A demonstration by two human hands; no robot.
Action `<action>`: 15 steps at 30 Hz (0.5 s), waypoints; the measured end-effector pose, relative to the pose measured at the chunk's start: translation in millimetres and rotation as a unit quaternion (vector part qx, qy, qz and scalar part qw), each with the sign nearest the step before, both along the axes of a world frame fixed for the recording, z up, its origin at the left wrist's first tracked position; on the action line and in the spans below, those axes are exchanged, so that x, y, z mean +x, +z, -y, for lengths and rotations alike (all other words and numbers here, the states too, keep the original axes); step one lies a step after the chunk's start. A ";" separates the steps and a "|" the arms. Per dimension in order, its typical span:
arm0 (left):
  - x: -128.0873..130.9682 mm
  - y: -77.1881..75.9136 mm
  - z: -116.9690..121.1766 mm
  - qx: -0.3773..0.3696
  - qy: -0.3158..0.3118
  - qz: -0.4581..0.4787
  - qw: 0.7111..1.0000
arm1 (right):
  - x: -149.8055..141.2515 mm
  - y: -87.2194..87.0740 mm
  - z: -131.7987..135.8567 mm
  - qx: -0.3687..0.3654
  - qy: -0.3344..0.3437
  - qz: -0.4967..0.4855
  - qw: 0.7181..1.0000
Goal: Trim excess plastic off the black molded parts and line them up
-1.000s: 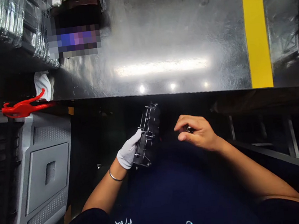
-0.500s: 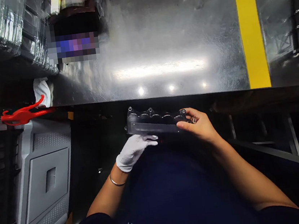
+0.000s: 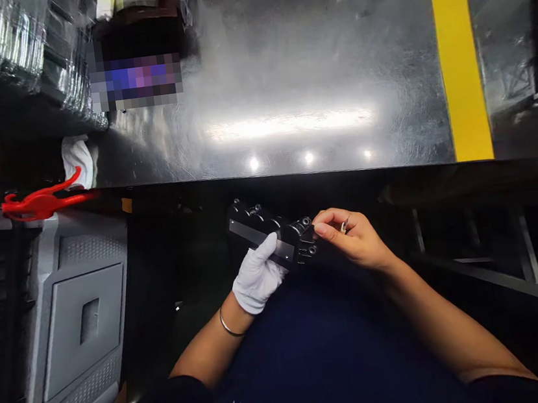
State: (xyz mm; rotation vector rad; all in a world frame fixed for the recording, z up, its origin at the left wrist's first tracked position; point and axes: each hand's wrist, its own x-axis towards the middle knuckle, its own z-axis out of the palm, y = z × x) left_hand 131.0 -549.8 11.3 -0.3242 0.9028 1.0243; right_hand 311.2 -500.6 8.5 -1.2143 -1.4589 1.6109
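- The part (image 3: 272,225) lies mid-frame, below the surface (image 3: 281,62); its long axis slants upper left to lower right, towards the right hand (image 3: 356,238).
- The left hand (image 3: 258,280), gloved, has fingers round it.
- The right hand's fingers: narrow, at its lower end; cannot tell if gripping.

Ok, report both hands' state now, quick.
Left hand: gloved, closed, holding the black part.
Right hand: bare, thumb and fingers close together by the part's end; whether they grip anything cannot be told.
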 end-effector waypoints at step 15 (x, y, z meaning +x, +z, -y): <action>-0.9 -1.4 4.7 0.042 -0.027 -0.031 0.998 | 16.9 15.4 4.5 0.122 0.060 0.120 0.983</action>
